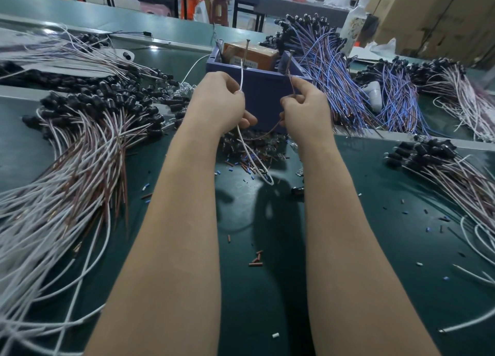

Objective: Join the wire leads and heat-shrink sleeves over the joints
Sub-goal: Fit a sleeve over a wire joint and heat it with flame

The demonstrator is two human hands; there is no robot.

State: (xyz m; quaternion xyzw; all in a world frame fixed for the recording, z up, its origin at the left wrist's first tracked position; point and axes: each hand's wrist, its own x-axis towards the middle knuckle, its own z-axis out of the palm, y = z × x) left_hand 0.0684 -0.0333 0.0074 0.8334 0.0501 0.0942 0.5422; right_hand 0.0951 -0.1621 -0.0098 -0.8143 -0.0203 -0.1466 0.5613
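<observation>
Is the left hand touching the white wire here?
Touching. The head view shows the left hand pinching the white wire, which rises above it.

dark green workbench, grey table behind, cardboard boxes at right, pink stool beyond

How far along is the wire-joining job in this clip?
Done, seemingly: bundled assemblies piled left and right. In hand: left hand pinches a white lead, right hand a brown lead, before the blue box; no sleeve visibly on them. Left: loose sleeves scattered on the mat.
</observation>
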